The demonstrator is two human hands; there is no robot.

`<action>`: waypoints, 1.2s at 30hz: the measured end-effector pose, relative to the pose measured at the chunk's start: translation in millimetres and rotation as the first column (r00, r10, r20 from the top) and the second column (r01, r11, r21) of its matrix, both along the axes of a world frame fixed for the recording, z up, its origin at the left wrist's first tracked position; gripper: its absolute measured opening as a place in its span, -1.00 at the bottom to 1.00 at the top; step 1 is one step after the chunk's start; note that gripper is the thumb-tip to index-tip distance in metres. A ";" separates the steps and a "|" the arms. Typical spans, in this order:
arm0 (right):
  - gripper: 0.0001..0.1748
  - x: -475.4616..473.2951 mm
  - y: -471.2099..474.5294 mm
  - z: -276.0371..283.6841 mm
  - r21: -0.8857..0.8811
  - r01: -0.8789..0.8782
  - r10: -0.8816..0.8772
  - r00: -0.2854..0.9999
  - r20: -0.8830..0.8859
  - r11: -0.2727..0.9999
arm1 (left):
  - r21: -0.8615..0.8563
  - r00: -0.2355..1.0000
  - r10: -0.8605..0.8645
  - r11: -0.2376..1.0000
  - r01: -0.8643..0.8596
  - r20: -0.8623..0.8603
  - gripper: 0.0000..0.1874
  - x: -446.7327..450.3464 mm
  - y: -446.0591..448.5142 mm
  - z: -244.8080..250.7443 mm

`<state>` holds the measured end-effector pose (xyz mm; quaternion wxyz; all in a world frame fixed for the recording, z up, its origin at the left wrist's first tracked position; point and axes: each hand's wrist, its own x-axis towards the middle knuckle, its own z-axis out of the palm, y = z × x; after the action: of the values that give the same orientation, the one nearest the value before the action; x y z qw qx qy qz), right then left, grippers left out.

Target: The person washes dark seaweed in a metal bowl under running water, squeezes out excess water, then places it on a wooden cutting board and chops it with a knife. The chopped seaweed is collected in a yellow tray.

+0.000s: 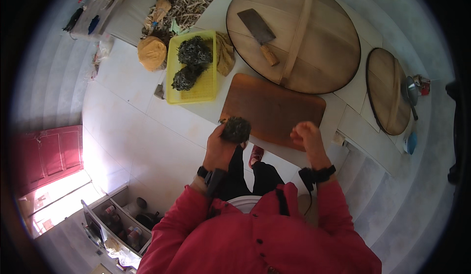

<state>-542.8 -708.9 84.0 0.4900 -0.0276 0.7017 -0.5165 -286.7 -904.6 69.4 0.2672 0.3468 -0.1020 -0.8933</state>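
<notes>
My left hand (218, 147) holds a dark green clump of stringy plant matter (236, 130) near the left front edge of a brown wooden cutting board (272, 108). Over the board's right front part is my right hand (307, 132), its fingers curled; whether something small is between them I cannot tell. Similar dark clumps (194, 51) lie in a yellow plastic basket (191, 97) to the left of the board. A cleaver (257, 27) with a wooden handle rests on a large round wooden lid (327, 35) beyond the board.
A smaller round wooden lid (384, 90) and a blue bowl (411, 142) are at the right. Dry stalks (191, 2) are heaped behind the basket. A tan cloth-like cover (152, 52) stands left of it. An open cabinet (117, 222) with bottles is at the lower left.
</notes>
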 end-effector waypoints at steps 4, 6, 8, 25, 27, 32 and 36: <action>-0.73 -34.1 -69.4 25.6 -0.095 -0.018 -0.022 0.914 -0.406 0.995 | -0.130 0.997 0.021 0.991 -0.011 0.074 -0.62 -61.5 -26.8 -36.9; -0.69 -46.8 -98.7 26.9 -0.094 -0.049 -0.008 0.847 -0.531 0.994 | -0.350 0.923 0.071 0.934 0.071 0.379 -0.59 -88.5 -36.1 -48.5; -0.65 -55.7 -123.8 22.6 -0.077 -0.095 0.024 0.767 -0.642 0.992 | -0.465 0.840 0.052 0.851 0.245 0.539 -0.54 -102.6 -45.0 -53.7; -0.13 -87.4 -319.1 -43.1 0.590 -0.271 0.642 0.177 -0.746 0.760 | -0.519 0.550 0.108 -0.223 0.825 0.828 -0.04 -96.8 -91.9 -36.9; -0.13 -94.3 -323.0 -46.9 0.614 -0.303 0.677 0.185 -0.712 0.729 | -0.552 0.575 0.118 -0.180 0.814 0.810 -0.05 -102.3 -96.3 -46.9; -0.37 -96.8 -311.5 -22.4 0.409 -0.254 0.457 0.171 -0.873 0.877 | -0.605 0.603 0.059 0.108 0.789 0.796 -0.20 -107.7 -98.9 -46.7; -0.55 -86.7 -249.4 27.8 0.034 -0.333 0.155 0.344 -0.926 0.942 | -0.579 0.638 -0.167 0.297 0.760 0.752 -0.31 -96.7 -77.4 -31.3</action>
<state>-629.5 -958.3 111.9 0.0866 -0.4525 0.7976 -0.3894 -383.4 -982.1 38.1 0.0702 0.3549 -0.7139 -0.5996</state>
